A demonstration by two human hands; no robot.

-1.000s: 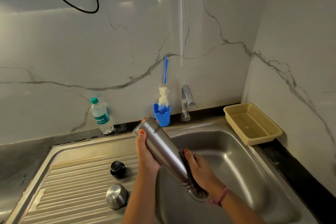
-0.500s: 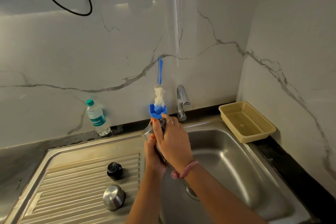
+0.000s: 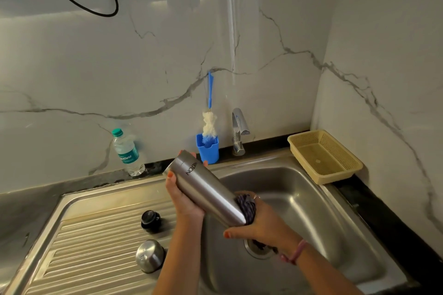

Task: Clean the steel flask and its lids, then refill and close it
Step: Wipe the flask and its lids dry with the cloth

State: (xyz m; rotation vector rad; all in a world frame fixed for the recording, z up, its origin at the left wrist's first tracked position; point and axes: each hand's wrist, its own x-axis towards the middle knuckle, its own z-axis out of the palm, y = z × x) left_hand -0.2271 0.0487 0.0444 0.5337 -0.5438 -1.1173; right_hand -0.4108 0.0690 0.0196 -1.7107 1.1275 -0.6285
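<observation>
Flask (image 3: pixel 206 193) tilted over sink (image 3: pixel 311 199), frame centre. My left hand (image 3: pixel 184 201) grips its upper body; my right hand (image 3: pixel 261 220) clamps a dark scrubber (image 3: pixel 245 206) around its lower end. Black lid (image 3: pixel 150 219) and steel cap (image 3: pixel 149 255) sit on drainboard (image 3: pixel 84 246), lower left.

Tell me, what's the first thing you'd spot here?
The shiny steel flask, held slanted over the sink: the left hand grips its upper end, the right hand wraps a dark scrubber round its lower end. Next, the blue bottle brush standing in a blue holder by the tap.
</observation>
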